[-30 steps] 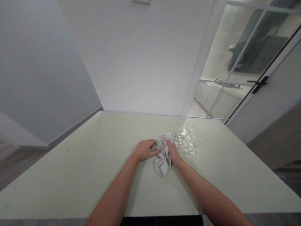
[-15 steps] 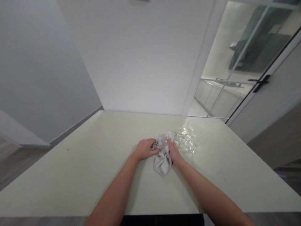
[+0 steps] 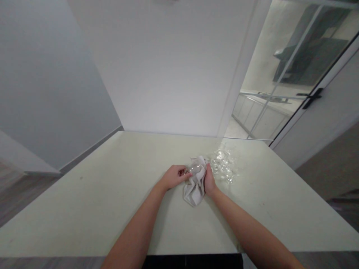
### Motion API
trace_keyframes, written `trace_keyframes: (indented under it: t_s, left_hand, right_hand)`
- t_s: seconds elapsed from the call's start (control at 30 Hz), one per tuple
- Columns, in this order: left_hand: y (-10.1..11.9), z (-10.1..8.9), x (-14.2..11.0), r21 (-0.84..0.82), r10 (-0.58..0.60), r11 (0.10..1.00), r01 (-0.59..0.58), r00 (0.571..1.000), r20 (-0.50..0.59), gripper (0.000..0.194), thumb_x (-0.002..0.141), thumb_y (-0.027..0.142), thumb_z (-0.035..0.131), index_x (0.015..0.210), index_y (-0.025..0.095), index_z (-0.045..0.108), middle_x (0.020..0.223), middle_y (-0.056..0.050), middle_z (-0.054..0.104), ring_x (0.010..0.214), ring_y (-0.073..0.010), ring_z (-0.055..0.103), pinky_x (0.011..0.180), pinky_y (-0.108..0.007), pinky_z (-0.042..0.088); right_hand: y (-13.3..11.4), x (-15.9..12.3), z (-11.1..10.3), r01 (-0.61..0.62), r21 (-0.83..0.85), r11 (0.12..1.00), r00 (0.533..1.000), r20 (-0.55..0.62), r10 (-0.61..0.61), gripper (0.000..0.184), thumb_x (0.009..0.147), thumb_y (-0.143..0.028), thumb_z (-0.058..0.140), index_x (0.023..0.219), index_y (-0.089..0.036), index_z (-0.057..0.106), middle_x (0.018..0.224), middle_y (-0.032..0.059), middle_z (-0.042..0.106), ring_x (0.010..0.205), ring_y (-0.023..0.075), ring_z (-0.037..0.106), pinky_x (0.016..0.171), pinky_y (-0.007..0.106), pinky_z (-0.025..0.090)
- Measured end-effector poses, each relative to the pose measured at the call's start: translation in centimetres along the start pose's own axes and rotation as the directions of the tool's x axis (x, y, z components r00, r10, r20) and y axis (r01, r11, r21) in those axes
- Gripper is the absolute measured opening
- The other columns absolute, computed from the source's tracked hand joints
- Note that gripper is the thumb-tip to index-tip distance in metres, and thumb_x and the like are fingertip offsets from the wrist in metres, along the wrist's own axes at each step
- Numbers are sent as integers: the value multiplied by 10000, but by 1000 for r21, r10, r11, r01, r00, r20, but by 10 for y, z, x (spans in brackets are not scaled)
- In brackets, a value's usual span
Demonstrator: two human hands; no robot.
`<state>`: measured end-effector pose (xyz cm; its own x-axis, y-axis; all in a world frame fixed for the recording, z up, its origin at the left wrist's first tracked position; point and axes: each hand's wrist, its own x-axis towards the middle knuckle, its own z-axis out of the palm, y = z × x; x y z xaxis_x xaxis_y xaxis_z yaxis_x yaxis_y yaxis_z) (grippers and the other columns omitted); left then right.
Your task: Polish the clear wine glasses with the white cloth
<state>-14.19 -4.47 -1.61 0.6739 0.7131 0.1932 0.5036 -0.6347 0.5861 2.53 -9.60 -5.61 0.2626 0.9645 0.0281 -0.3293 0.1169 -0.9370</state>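
Near the middle of the table, my left hand (image 3: 173, 177) curls around one end of a clear, see-through object (image 3: 194, 169), perhaps a glass or plastic vessel; its exact kind I cannot make out. Small shiny bits show between the thumb and fingers. A whitish cloth (image 3: 193, 193) lies against the clear object's right side, and its crumpled lower part hangs toward me onto the table. My right hand (image 3: 209, 181) is closed on this cloth from the right, pressing it to the object. Most right fingertips are hidden behind the cloth.
Just right of my right hand lies a cluster of clear, glossy pieces (image 3: 223, 164) on the pale table (image 3: 98, 209). A white panel (image 3: 168, 93) rises at the table's far edge. To the right stands a glazed door with a black handle (image 3: 313, 98).
My right hand has shifted slightly, its thumb drawn back from the clear object's front to the cloth's right edge. The cloth now wraps more around the object. My left hand stays nearly in place.
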Motion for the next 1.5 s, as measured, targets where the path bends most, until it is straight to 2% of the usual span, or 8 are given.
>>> trace_keyframes:
  t_s: [0.17,0.47,0.73,0.93,1.03,1.3,1.43,1.5]
  left_hand:
    - [-1,-1,-1,172,-14,985,27,997,-76,461,825,608,459,694,178,564,623,-1,570,584,-128,495,559,-244,298]
    - [0,-5,-4,294,81,954,-58,994,-68,418,842,580,455,723,192,555,660,-16,594,601,-136,519,575,-245,306]
    - [3,1,-2,372,53,928,-3,991,-124,433,845,610,443,771,206,579,716,-16,646,637,-157,574,565,-256,304]
    - [2,-2,-5,413,95,908,-69,995,-42,276,808,466,549,861,201,606,814,-33,686,711,-181,630,587,-261,357]
    - [-1,-3,-6,430,141,895,-118,990,-21,252,816,410,545,933,196,609,867,-46,695,745,-192,649,604,-263,388]
    - [-2,5,-5,545,267,808,-225,964,2,326,780,481,602,922,189,631,854,-60,697,705,-202,656,611,-283,421]
    - [0,7,-6,575,320,780,-246,947,-29,317,780,485,608,884,187,640,814,-58,694,682,-189,645,617,-281,419]
    - [1,6,-6,551,339,798,-244,938,-75,349,797,519,582,912,195,637,800,-50,690,673,-177,638,608,-274,411]
  right_hand:
    - [2,3,4,-89,113,990,996,36,86,586,803,-671,448,1040,-187,676,912,64,740,960,260,670,830,382,529]
    - [-9,-12,3,60,-35,998,992,112,-56,535,751,-441,679,1259,-336,551,1199,-4,649,1179,216,550,989,375,455]
    - [-7,-7,1,331,-84,940,939,-63,-337,592,868,-587,445,1395,-321,403,1346,41,539,1279,219,454,1096,447,322]
    - [-3,-11,-4,430,-282,858,897,243,-369,540,912,-618,301,1241,-297,584,1533,35,268,1341,257,365,1082,437,334]
    - [-4,-9,-5,471,-446,761,882,240,-405,442,872,-506,516,1246,-279,574,1456,70,360,1319,253,370,1106,420,287]
    - [-5,1,-7,264,-424,867,964,84,-252,319,868,-486,488,949,-203,612,847,12,617,819,170,558,776,280,439]
    - [1,11,-11,113,-261,959,979,-133,-152,345,805,-517,540,871,-193,640,845,18,655,859,186,574,769,275,437]
    - [2,14,-14,67,-128,989,990,-112,-82,383,778,-543,550,885,-188,645,851,24,670,864,197,585,745,279,446]
